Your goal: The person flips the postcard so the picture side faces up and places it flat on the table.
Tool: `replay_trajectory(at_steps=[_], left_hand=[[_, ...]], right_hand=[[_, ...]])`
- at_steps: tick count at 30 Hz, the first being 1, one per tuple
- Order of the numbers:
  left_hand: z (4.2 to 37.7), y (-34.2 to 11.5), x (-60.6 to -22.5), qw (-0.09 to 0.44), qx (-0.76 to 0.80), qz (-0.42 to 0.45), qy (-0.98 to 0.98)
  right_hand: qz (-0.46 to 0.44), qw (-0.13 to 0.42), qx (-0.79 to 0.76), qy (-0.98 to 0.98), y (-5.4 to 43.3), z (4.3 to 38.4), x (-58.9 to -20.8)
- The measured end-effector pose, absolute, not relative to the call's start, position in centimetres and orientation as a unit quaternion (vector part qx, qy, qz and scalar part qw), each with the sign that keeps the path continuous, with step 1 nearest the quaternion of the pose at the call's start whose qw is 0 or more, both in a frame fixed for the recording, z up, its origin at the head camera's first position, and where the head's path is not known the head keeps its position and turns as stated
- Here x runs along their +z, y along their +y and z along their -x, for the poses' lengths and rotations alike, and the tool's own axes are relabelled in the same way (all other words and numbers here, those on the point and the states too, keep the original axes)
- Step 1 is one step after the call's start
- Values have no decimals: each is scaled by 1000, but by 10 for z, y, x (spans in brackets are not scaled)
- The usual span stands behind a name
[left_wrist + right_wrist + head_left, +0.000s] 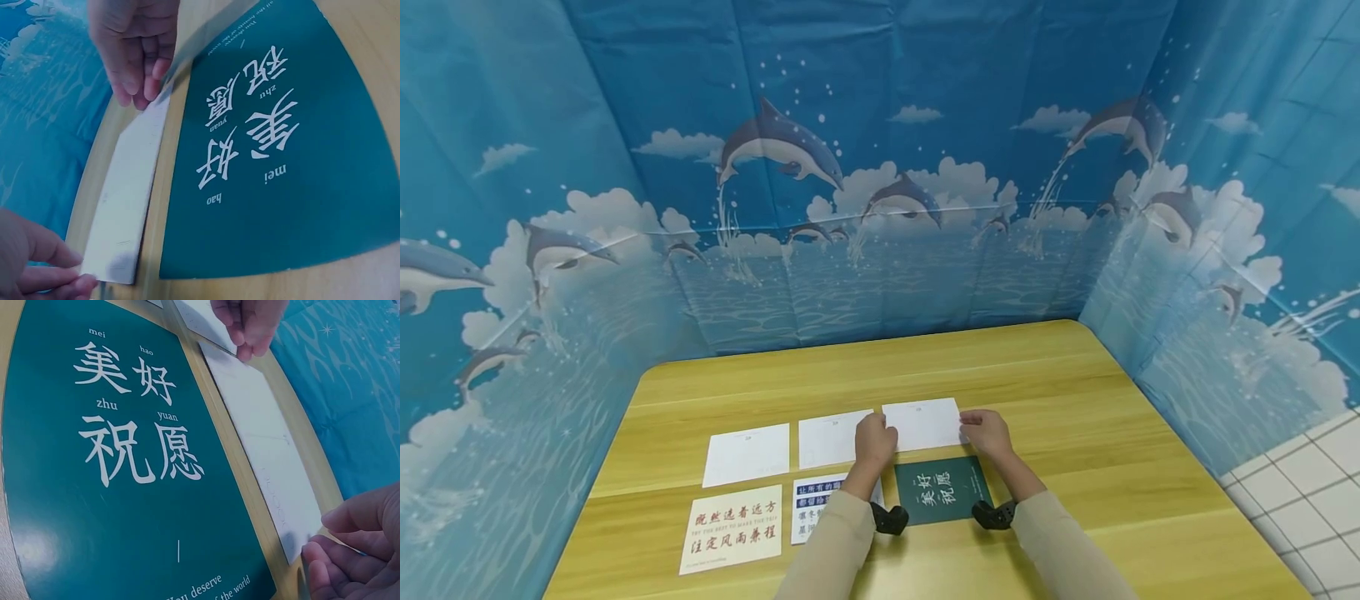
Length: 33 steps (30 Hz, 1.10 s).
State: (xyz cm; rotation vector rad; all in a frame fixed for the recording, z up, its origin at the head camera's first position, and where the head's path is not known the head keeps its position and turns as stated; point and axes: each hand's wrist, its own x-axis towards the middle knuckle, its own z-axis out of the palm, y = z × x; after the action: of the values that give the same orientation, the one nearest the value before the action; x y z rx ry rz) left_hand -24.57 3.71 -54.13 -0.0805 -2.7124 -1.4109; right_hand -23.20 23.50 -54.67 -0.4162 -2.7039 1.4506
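A white postcard (922, 424), with faint print on its upturned side, is between my two hands at the right end of a row. My left hand (875, 442) pinches its left edge, thumb and fingertips at the corner in the left wrist view. My right hand (988, 433) has its thumb and fingers at the opposite short edge, pinching it near the corner in the right wrist view. Nearer to me, below this card, lies a dark green card (942, 490) with large white Chinese characters, which fills much of both wrist views.
Two more white cards, one at the left (747, 455) and a middle card (831, 440), continue the row. In front lie a cream card (732, 530) with red-brown characters and a blue-and-white card (808, 500), partly behind my left arm. A dolphin-print curtain (880, 275) surrounds the wooden table (1075, 392).
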Motion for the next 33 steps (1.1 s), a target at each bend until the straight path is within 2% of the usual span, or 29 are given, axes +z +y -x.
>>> replay_trajectory(at_steps=[7, 12, 23, 33], left_hand=[[251, 41, -548, 111, -427, 39, -897], [254, 43, -550, 127, -456, 24, -881], [256, 45, -550, 108, -496, -3, -861], [257, 41, -550, 125, -481, 16, -868]], right_hand=[[140, 39, 492, -858, 235, 231, -547], [158, 36, 515, -842, 236, 232, -547], [187, 7, 539, -821, 237, 240, -545], [169, 4, 515, -840, 238, 249, -545]])
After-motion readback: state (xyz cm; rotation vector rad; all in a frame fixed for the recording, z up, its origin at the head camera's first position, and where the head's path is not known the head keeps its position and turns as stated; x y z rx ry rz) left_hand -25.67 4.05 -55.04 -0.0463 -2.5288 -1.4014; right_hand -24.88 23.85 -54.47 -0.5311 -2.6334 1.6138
